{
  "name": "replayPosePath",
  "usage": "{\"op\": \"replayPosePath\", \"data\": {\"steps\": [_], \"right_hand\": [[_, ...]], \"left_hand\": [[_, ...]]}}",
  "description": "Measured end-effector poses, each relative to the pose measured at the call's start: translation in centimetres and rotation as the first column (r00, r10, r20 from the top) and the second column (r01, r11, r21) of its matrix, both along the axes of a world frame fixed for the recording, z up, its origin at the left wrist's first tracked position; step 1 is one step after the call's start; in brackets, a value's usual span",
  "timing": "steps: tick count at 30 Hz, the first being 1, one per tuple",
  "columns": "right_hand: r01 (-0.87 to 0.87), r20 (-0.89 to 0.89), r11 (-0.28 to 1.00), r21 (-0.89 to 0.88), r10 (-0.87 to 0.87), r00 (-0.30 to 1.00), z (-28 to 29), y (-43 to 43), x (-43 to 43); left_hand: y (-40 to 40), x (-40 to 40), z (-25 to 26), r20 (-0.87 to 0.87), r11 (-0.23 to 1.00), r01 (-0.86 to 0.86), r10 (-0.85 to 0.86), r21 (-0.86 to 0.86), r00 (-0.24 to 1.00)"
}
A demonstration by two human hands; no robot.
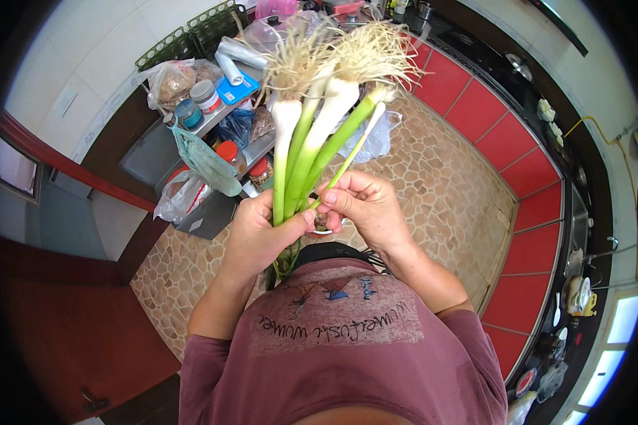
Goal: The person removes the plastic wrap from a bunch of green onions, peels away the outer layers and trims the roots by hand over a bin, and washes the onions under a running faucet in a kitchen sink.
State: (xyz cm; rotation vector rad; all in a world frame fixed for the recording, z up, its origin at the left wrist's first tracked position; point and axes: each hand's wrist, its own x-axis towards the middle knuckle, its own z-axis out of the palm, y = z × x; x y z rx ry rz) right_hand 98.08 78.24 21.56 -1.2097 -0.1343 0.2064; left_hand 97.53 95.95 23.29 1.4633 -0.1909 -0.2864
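A bunch of green onions [309, 154] is held up before my chest, its pale, stringy roots pointing away from me. My left hand [260, 228] grips the green stalks low down, with the thumb laid across them. Thin leaves hang below that fist toward my shirt. At the right of the bunch, my right hand [367, 207] pinches one slender green onion stalk [353, 154] between thumb and forefinger. The stalk's lower end meets my left thumb. Part of a small bowl [321, 231] shows behind the hands, mostly hidden.
At the left stands a metal shelf [255, 149] loaded with jars, bags and film rolls. A white plastic bag [377, 138] lies on the stone-patterned floor [430, 159]. Red cabinets [510, 143] with a dark counter curve along the right. A reddish door [74, 329] is at lower left.
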Motion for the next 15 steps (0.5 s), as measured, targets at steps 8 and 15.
{"op": "replayPosePath", "data": {"steps": [8,15], "right_hand": [[-0.017,0.053,0.999,-0.030,0.018,0.998,-0.46,0.11,0.32],[0.027,0.151,0.990,-0.136,-0.006,0.989,0.17,0.18,0.06]], "left_hand": [[0.41,0.55,-0.64,-0.011,0.999,0.001,-0.001,-0.045,1.000],[0.16,0.73,-0.71,-0.021,0.999,-0.008,0.007,-0.037,1.000]]}}
